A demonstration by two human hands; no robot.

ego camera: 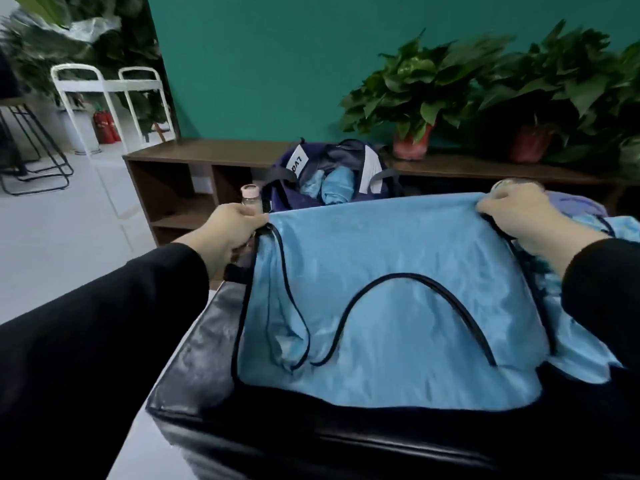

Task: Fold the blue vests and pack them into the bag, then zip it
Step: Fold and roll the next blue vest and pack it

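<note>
My left hand [232,226] pinches the far left corner of a blue vest [388,306], which lies spread flat over the black padded bench [194,358], its dark-trimmed neck opening curving toward me. Just behind that hand a small bottle [249,197] stands at the bench's far left corner, close enough to knock. Beyond the far edge the navy bag [329,174] sits unzipped with blue cloth already inside, so I judge some vests are packed; this one has yet to be folded, and zipping comes last. My right hand [516,213] grips the vest's far right corner, beside a round thing too blurred to name. More blue cloth [620,230] is bunched at the right edge, crowding that side, while the bench's left strip and near edge lie bare.
</note>
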